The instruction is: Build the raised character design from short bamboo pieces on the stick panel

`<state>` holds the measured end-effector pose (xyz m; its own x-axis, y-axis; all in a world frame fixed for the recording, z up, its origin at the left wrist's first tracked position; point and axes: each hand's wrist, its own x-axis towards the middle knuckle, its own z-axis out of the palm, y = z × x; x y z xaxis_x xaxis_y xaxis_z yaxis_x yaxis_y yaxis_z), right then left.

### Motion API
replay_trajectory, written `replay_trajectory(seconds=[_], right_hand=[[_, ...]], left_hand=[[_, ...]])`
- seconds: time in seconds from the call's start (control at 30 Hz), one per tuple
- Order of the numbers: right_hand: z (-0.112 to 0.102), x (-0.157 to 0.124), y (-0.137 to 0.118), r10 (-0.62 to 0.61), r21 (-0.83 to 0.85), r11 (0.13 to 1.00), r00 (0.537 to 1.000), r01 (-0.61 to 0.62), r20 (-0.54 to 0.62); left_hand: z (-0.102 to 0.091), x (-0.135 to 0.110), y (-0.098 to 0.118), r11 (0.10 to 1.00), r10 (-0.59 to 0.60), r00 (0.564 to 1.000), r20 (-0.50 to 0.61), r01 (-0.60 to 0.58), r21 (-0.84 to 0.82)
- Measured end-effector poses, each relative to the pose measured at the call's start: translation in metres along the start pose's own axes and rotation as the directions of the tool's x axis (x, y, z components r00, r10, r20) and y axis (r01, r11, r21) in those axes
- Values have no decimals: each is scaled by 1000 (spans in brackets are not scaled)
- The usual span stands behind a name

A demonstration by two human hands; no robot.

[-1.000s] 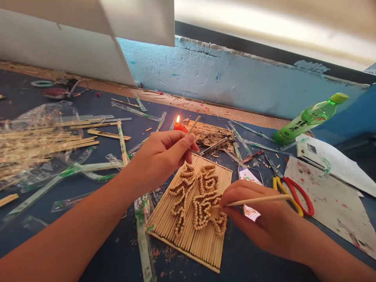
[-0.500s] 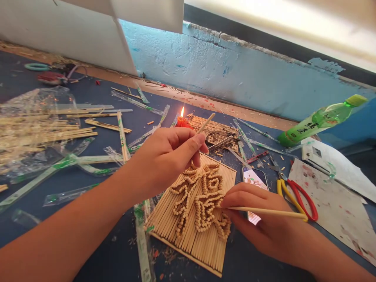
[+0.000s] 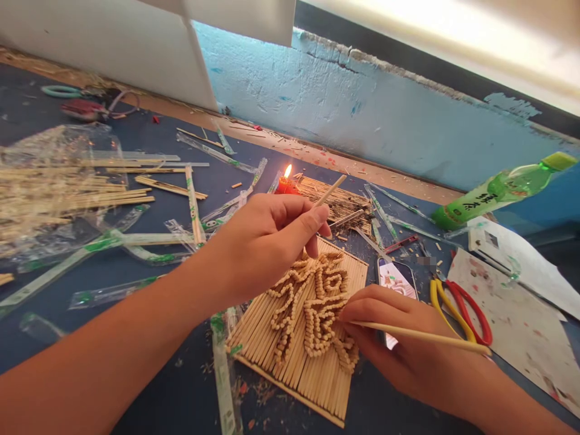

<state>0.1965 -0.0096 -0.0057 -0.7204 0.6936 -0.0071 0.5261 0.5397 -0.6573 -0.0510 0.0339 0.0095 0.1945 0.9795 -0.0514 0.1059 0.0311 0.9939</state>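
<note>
A mat of bamboo sticks [image 3: 317, 377] lies in front of me, with raised figures built from small stick pieces [image 3: 312, 302] on top. My left hand [image 3: 267, 238] hovers over the mat's far edge, pinching a thin stick [image 3: 330, 191] that points up toward a lit red candle [image 3: 286, 181]. My right hand [image 3: 399, 344] rests at the mat's right side, closed on a long thin skewer [image 3: 421, 335] whose tip touches the raised pieces.
A phone [image 3: 395, 279] and red-and-yellow pliers [image 3: 462, 308] lie right of the mat. A green bottle [image 3: 502, 190] lies on its side by spotted paper [image 3: 512, 308]. Loose sticks and plastic wrappers [image 3: 67, 193] cover the left; a second stick mat [image 3: 339, 202] sits behind the candle.
The view has shifted a little left and down. My left hand lifted its stick slightly, tip nearer the flame. My right hand tilted the skewer lower on the right.
</note>
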Motion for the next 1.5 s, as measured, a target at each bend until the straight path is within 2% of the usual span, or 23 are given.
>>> replay_trajectory(seconds=[0.53,0.6,0.67,0.77,0.9,1.0,1.13,1.37,1.5], right_hand=[[2,1,2,21,-11,1000,1000,-21,12],[-1,0,3,-14,-1,1000,1000,14,-20],[-7,-2,2,-79,12,997,992,80,-100],[-18,-9,-1,-188,20,980,952,199,-241],[-28,-19,-9,-291,30,946,885,323,-365],[-30,-25,-12,-334,19,929,860,369,-386],[-30,-30,-10,-358,22,919,857,394,-370],[-33,-29,-15,-392,-24,908,830,418,-397],[-33,-24,-21,-341,-23,929,830,369,-441]], left_hand=[[-1,0,-3,1000,-7,1000,6,8,-17],[0,-1,-3,1000,-9,1000,9,9,-21],[2,-4,-1,1000,-11,1000,23,11,-3],[9,-14,8,998,-62,992,110,59,32],[20,-31,20,985,-171,927,334,165,48],[26,-38,22,969,-245,868,432,234,79],[29,-41,19,965,-254,841,477,254,65],[33,-43,22,974,-192,864,466,227,-21],[36,-41,23,978,-162,889,428,201,-47]])
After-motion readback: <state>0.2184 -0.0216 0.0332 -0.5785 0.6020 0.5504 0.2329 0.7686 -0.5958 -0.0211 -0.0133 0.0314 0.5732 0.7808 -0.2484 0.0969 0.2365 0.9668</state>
